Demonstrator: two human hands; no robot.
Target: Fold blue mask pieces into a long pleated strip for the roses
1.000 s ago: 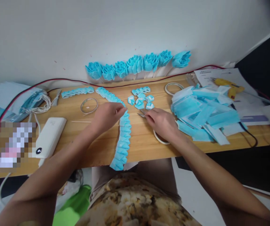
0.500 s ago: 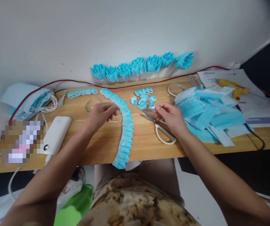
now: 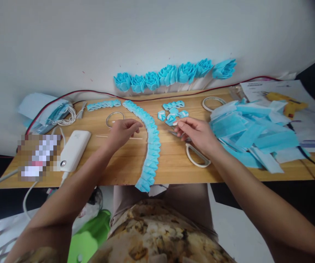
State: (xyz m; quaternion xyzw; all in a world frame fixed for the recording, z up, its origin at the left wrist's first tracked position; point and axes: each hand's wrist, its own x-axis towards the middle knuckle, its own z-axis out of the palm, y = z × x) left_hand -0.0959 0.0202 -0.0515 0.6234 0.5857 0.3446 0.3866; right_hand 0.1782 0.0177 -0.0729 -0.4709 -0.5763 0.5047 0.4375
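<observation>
My left hand (image 3: 126, 133) is closed, thumb against its fingers, at the left side of a long curved strip of folded, overlapping blue pieces (image 3: 153, 138). Whatever it may pinch does not show. Between the thumb and forefinger of my right hand (image 3: 194, 132) is a small white strip (image 3: 175, 123). That hand hovers by a cluster of small folded blue pieces (image 3: 171, 117), some with white strips on them. Under the right hand lie scissors (image 3: 197, 156) with white handles, their blades partly covered.
Blue fabric rectangles (image 3: 252, 128) are heaped at right, near a yellow glue gun (image 3: 285, 102). Blue flowers (image 3: 168, 75) lean against the wall. Tape rolls (image 3: 213, 104), a thin stick (image 3: 101, 136), a short blue strip (image 3: 104, 105) and a white power bank (image 3: 75, 150) lie on the table (image 3: 113, 166).
The view has shifted slightly, moving the table's contents rightward. My right hand has moved a little left relative to the scissors, the white strip at its fingertips. My left hand stays beside the curved strip.
</observation>
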